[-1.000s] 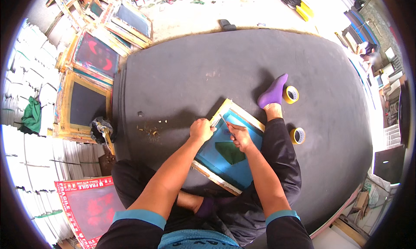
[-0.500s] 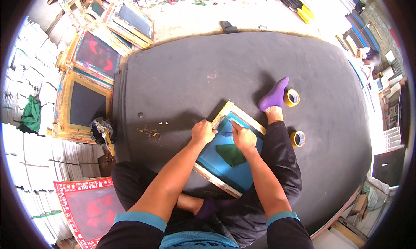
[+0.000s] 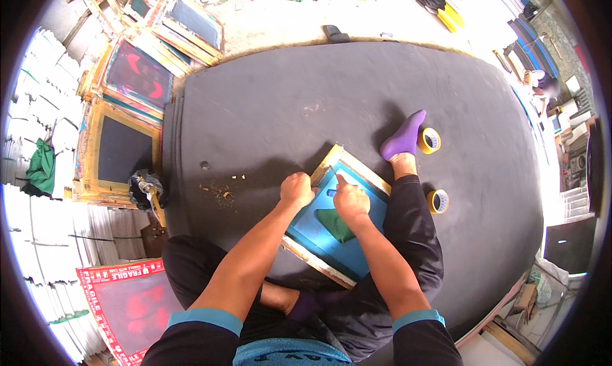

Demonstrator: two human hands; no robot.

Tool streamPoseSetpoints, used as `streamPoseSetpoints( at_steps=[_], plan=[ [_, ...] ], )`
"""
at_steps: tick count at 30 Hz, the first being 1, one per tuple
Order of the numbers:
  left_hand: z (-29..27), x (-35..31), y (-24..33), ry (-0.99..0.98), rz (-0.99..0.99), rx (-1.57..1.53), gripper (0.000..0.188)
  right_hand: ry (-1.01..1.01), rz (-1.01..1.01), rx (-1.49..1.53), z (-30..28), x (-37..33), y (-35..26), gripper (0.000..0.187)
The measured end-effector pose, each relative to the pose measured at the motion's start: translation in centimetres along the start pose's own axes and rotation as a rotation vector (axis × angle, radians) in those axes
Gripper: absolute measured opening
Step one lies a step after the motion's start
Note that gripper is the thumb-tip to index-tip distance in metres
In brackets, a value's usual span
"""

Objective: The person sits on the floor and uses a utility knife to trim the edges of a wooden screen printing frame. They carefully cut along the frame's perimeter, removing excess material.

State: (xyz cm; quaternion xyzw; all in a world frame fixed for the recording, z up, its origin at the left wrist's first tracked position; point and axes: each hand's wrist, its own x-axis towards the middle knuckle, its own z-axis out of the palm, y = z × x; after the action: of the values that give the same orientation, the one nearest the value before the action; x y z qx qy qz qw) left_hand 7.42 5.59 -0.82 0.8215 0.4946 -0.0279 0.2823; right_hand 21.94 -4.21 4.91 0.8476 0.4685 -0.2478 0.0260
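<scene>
A wooden screen-printing frame (image 3: 319, 270) with blue mesh (image 3: 347, 258) and a dark green patch (image 3: 335, 224) lies tilted between my legs. My left hand (image 3: 298, 190) is closed around the frame's left side, near its far corner. Over the mesh by that corner, my right hand (image 3: 352, 200) is closed on a slim tool (image 3: 331, 170). A thin tip points toward the frame's edge and a bit of blue shows beside the fist; the rest of the tool is hidden by my fingers.
Two yellow tape rolls (image 3: 429, 140) stand beside my purple-socked foot (image 3: 405, 138). Small scraps (image 3: 222, 194) lie on the dark mat (image 3: 268, 111) to the left. More framed screens (image 3: 121, 143) lean at the left, near a black bag (image 3: 145, 189). Another person (image 3: 544, 86) is far right.
My right hand has shifted slightly to the left along the frame's far end, with the tool still in it. My left hand keeps its hold on the frame. The view has shifted slightly.
</scene>
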Motion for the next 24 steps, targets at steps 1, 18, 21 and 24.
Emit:
streamPoseSetpoints(
  at_steps=[1,18,21,24],
  plan=[
    [0.2,0.2,0.5,0.004,0.007,-0.018,0.034,0.142,-0.053,0.169,2.3,1.0,2.6,0.043],
    [-1.0,-0.4,1.4,-0.010,0.003,-0.025,0.037,0.273,-0.136,0.591,4.6,1.8,5.4,0.033],
    [-0.6,-0.1,1.0,0.000,0.019,-0.044,0.037,0.146,-0.170,0.890,5.9,3.3,7.1,0.032],
    [-1.4,-0.6,1.0,-0.025,-0.035,-0.038,0.038,0.207,-0.168,0.534,3.4,1.7,5.1,0.033]
  ],
)
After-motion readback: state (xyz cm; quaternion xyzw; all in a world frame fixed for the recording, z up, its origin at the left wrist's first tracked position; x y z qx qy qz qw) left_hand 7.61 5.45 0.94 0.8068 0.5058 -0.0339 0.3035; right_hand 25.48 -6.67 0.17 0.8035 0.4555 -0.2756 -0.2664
